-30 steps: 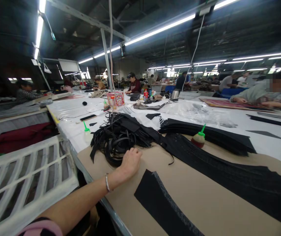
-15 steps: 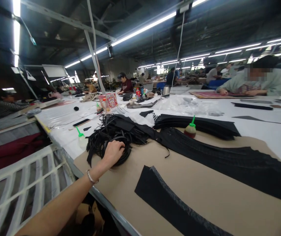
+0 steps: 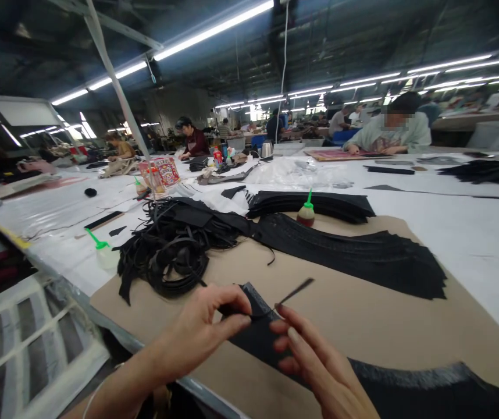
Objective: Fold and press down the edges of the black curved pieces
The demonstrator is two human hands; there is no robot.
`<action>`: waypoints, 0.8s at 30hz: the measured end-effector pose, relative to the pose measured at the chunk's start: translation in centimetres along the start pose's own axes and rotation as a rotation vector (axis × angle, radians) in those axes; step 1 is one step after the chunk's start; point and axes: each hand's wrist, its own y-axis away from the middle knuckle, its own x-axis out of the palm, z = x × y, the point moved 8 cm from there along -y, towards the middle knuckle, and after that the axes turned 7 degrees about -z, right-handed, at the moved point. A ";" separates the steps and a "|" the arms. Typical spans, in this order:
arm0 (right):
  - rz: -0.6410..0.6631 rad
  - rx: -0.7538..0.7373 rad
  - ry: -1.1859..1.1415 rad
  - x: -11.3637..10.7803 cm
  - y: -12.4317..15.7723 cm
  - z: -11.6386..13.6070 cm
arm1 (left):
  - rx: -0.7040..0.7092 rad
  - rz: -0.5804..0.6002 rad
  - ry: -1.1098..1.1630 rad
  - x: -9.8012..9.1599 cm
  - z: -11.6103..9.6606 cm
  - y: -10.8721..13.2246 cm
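My left hand [image 3: 210,323] pinches a thin black strip [image 3: 295,291] between thumb and forefinger. The strip runs right to the fingertips of my right hand [image 3: 313,355], whose fingers are bent around it. Its loose end sticks out up and to the right. Beneath both hands lies a curved black panel [image 3: 258,340] with a greyish, shiny edge, partly hidden by them. Just beyond my left hand sits a coil of black strips [image 3: 180,273], beside a tangled heap of black strips [image 3: 184,227].
Brown board [image 3: 232,262] covers the near tabletop. Stacked black panels [image 3: 354,253] lie beyond, by a green-tipped bottle [image 3: 306,214] of reddish liquid. Another green-tipped bottle [image 3: 104,253] stands left. Across the table, a person [image 3: 391,131] leans over a panel.
My left hand has left the coil and come nearer with a black strip. My right hand has entered from below to meet it. The view has turned right.
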 end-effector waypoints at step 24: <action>-0.657 0.071 -0.215 -12.7 4.8 -3.4 | -0.255 0.386 0.046 8.0 2.7 2.0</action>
